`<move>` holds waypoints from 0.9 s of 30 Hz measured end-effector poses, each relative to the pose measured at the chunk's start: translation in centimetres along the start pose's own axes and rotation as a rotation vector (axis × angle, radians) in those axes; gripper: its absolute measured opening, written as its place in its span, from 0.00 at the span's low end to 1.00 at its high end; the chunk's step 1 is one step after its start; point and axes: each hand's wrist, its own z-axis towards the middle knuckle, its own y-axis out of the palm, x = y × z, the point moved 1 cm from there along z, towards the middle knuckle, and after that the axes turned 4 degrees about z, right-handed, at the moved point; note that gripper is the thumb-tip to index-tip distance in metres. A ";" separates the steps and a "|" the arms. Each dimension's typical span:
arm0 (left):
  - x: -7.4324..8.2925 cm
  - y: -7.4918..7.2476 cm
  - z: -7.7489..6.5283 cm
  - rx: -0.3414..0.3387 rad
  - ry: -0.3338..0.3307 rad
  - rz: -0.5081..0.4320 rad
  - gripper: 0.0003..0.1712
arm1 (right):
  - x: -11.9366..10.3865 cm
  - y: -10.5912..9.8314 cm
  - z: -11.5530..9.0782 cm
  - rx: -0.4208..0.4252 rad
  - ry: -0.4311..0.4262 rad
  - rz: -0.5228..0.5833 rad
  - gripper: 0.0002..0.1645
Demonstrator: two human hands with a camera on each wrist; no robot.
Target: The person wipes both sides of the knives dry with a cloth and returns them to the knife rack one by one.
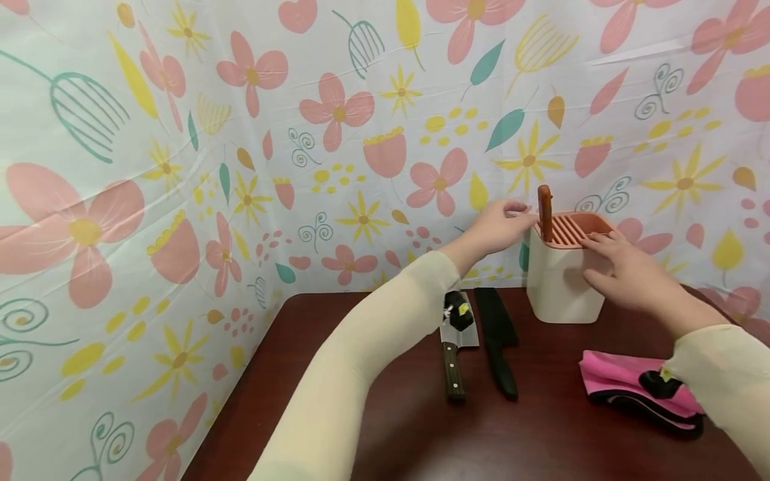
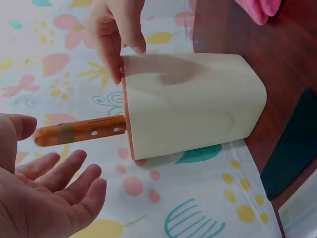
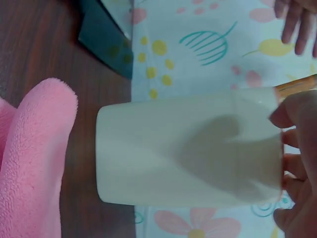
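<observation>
Pink cloth [image 1: 619, 377] lies near right, cleaver [image 1: 452, 364] and black knife [image 1: 499, 334] left of it. Far right, my right hand [image 1: 628, 270] rests relaxed fingers on the cream knife block [image 1: 562, 287], probably steadying it; my left hand [image 1: 498, 225], empty, fingers spread, hovers beside its upright wooden-handled knife [image 1: 545, 212].

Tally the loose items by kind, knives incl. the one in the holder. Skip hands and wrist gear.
Knives: 3 (brown-handled knife in the holder; cleaver and black knife on the table)
Knife holders: 1 (cream holder, orange slotted top)
Cloths: 1 (pink cloth, black edging)
Total: 5
</observation>
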 end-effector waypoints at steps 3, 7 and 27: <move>-1.1 -1.8 -1.9 -0.008 0.019 -0.037 0.22 | -0.7 -0.4 0.0 -0.028 -0.023 0.002 0.40; -3.1 -4.2 -5.1 -0.039 0.041 -0.105 0.19 | -2.0 -0.9 -0.6 -0.053 -0.072 -0.022 0.43; -20.3 -2.9 -14.5 0.012 -0.340 -0.329 0.16 | -2.1 3.4 -10.7 -0.441 0.080 -0.165 0.57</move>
